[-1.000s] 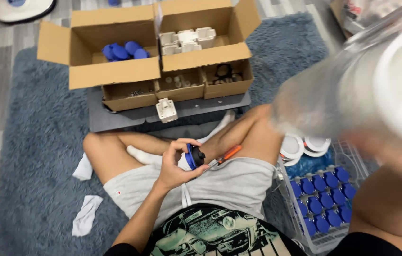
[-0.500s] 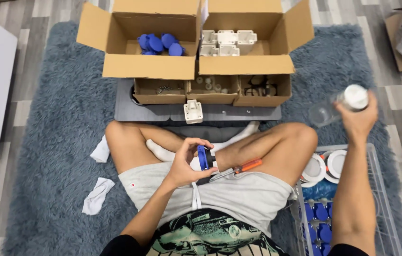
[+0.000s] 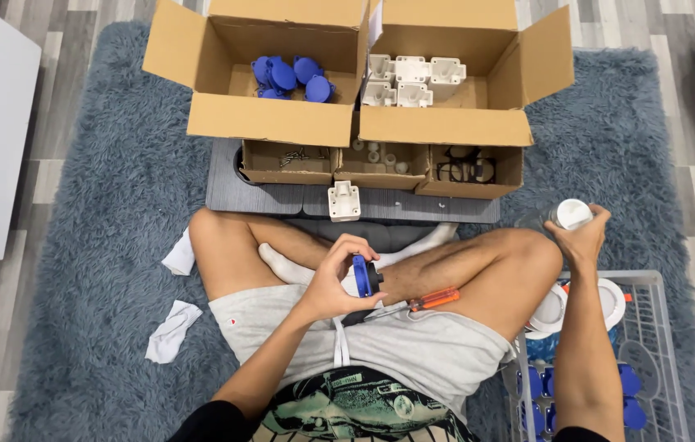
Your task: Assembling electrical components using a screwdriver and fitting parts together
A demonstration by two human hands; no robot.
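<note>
Seated assembly on a grey shag rug: one part held over the lap, a bottle set aside at the right.

The left hand (image 3: 332, 282) is closed around a small blue-and-black round plastic part (image 3: 366, 276), held above the crossed legs; keeping it clamped there with its face turned up would seem the steady way to work it. The right hand (image 3: 583, 237) grasps a clear plastic bottle with a white cap (image 3: 567, 215) at the right, just beyond the knee, and it should be stood upright, clear of the white wire basket (image 3: 650, 282). One orange-handled screwdriver (image 3: 433, 299) lies on the lap. At the far side stand two large open cardboard boxes (image 3: 273, 123), one holding about five blue caps (image 3: 286, 75), the other about five white square housings (image 3: 413, 80); three small cardboard trays (image 3: 380, 172) sit before them, and one white housing (image 3: 344, 200) lies alone.
</note>
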